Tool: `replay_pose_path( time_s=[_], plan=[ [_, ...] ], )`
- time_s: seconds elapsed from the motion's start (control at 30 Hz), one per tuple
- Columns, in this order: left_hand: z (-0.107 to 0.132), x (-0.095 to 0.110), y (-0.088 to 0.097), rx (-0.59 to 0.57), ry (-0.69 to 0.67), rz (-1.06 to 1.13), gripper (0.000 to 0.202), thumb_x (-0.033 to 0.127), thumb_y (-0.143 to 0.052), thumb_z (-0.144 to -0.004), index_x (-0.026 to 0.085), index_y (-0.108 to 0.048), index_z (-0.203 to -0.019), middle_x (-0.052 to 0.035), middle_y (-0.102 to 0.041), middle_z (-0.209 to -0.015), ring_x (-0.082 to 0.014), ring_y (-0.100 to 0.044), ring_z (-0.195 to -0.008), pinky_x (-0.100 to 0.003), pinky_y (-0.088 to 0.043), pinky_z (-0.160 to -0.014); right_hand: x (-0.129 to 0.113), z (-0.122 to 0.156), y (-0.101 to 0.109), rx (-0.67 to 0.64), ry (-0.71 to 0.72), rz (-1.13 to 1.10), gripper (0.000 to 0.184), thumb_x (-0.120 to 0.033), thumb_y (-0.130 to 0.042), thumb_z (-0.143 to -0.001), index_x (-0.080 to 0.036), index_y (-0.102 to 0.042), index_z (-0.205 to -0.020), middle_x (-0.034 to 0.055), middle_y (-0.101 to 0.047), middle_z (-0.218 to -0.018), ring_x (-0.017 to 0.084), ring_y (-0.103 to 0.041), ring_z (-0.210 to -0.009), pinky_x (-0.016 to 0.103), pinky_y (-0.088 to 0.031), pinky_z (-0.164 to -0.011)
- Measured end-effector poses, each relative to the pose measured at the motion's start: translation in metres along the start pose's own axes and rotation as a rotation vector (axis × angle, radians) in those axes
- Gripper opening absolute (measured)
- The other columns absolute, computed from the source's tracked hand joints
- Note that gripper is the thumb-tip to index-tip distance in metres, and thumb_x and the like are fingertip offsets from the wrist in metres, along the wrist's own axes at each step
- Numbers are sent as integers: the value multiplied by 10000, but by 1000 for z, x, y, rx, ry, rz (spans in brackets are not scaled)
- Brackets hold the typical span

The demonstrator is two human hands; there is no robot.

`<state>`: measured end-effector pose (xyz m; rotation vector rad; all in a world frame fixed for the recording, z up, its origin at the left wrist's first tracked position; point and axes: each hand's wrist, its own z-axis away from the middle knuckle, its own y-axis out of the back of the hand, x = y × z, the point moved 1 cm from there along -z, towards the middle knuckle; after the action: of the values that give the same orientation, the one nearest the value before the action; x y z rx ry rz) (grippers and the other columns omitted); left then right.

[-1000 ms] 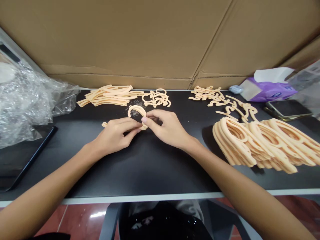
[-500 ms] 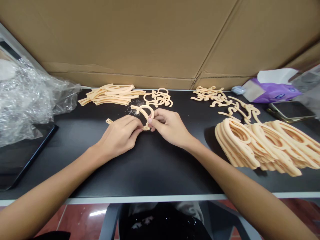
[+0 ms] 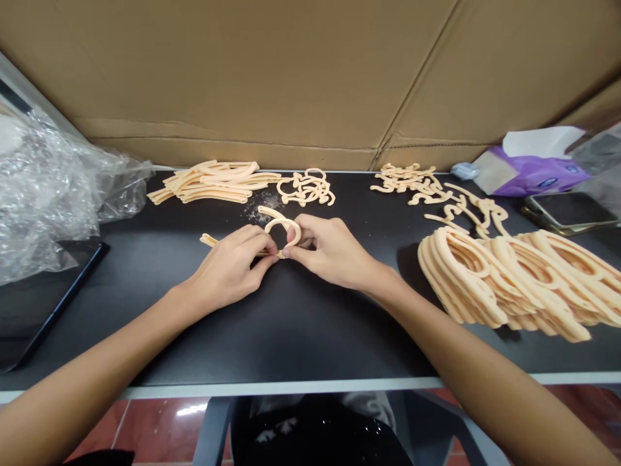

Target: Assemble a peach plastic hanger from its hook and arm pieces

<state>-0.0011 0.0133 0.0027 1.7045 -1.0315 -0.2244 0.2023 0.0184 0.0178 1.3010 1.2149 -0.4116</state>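
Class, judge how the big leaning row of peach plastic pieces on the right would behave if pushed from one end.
The row of plastic pieces probably slides apart or topples like dominoes: the pieces lean on each other, loose. Each looks thin and hollowed, so likely light. The smooth black table may let them skid.

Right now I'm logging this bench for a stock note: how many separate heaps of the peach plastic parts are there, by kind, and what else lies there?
Heaps of curved strips: 1
Heaps of small hooks: 2, the other at
Stacks of large hanger-like pieces: 1
Tissue packs: 1
Phones: 1
Clear plastic bags: 1
Total: 7
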Motion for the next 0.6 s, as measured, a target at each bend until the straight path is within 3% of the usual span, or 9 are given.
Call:
replay_pose_path(
  time_s=[0.33, 0.6],
  plan=[
    [1, 0, -1, -19, -36, 66, 101, 172, -540, -958, 168, -608, -884, -48, -660, -879, -176, -629, -815, -301, -520, -750, -4, 1, 0, 0, 44, 141, 91, -140, -611, -841, -169, -654, -766, -32, -658, -658, 99, -574, -614, 223, -385, -619],
    [-1, 5, 2, 67, -59, 49, 75, 151, -565, -950, 176, -589, -883, -33, -658, -867, -162, -621, -802, -289, -513, -748, -2, -1, -4, 55, 1, -19, 48, -140, -621, -799, -177, -625, -769, -11, -686, -678, 128, -636, -636, 247, -447, -624]
  ],
)
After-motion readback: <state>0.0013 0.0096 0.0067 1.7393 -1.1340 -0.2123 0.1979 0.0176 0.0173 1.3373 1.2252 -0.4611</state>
